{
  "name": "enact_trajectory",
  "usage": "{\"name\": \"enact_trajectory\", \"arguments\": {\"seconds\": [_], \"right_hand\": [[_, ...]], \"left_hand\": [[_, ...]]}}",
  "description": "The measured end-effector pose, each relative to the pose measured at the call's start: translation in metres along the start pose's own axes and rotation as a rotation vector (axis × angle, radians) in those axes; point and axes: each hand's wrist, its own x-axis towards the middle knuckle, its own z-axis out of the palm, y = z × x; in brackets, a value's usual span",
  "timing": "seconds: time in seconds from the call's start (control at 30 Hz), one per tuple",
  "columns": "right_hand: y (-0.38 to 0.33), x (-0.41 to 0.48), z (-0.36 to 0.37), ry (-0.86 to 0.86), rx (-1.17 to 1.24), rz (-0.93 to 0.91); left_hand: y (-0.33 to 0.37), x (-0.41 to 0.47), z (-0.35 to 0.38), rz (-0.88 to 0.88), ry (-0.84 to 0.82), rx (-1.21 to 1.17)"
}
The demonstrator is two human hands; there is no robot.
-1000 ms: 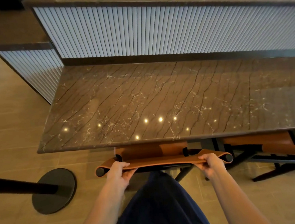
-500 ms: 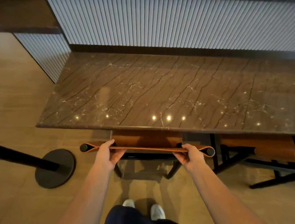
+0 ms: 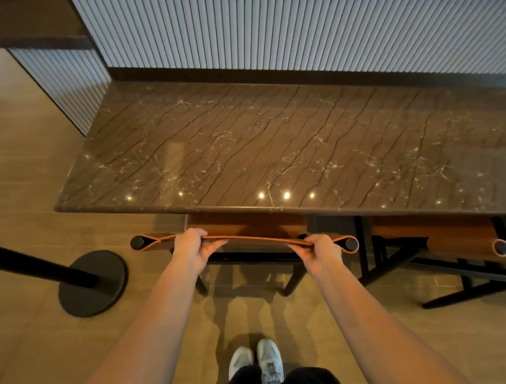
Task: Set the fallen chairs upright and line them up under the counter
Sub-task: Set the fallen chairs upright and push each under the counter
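Upright chair [image 3: 248,226], seat tucked under veined marble counter [image 3: 272,148]. Its tan back strap [image 3: 258,240] is gripped by L hand [image 3: 194,248] and R hand [image 3: 320,251], fingers curled over the top edge, arms outstretched. A 2nd chair [image 3: 461,236] is seen at right, partly under the counter. Black post w/ round base [image 3: 92,283] at left; pale shoes [image 3: 259,364] below.

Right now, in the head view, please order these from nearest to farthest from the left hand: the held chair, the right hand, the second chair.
1. held chair: the left hand grips the left part of its backrest.
2. right hand: on the same backrest, right part.
3. second chair: farther right, apart from both hands.
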Motion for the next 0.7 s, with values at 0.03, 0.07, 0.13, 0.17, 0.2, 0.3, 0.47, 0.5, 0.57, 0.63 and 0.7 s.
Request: {"name": "enact_trajectory", "arguments": {"seconds": [0.03,0.07,0.13,0.17,0.2,0.3,0.47,0.5,0.57,0.63,0.7], "right_hand": [[0.0,0.0,0.0,0.001,-0.002,-0.002],[-0.001,0.0,-0.001,-0.005,-0.005,-0.003],[-0.002,-0.003,-0.001,-0.018,-0.004,0.003],[-0.002,-0.005,-0.001,-0.023,-0.007,0.006],[-0.001,-0.007,-0.001,-0.029,-0.02,0.004],[0.002,-0.015,-0.003,-0.03,-0.093,-0.003],[0.001,-0.031,-0.027,-0.08,-0.179,-0.031],[0.0,-0.034,-0.035,-0.09,-0.175,-0.037],[-0.006,-0.043,-0.054,-0.112,-0.15,-0.047],[-0.015,-0.05,-0.071,-0.129,-0.128,-0.06],[-0.027,-0.059,-0.093,-0.148,-0.107,-0.084]], "left_hand": [[0.001,0.0,-0.001,-0.003,-0.002,0.01],[0.0,0.0,-0.003,-0.008,-0.012,0.012],[0.001,0.001,-0.004,-0.013,-0.031,0.012],[0.001,0.001,-0.004,-0.008,-0.036,0.013],[0.0,0.0,-0.004,-0.002,-0.038,0.013],[-0.004,-0.002,-0.009,0.002,-0.028,0.018],[-0.015,-0.017,-0.01,-0.08,-0.036,-0.005],[-0.019,-0.021,-0.007,-0.092,-0.042,-0.009],[-0.031,-0.033,0.004,-0.125,-0.066,-0.01],[-0.046,-0.044,0.012,-0.147,-0.103,-0.017],[-0.064,-0.057,0.019,-0.158,-0.166,-0.054]]}}
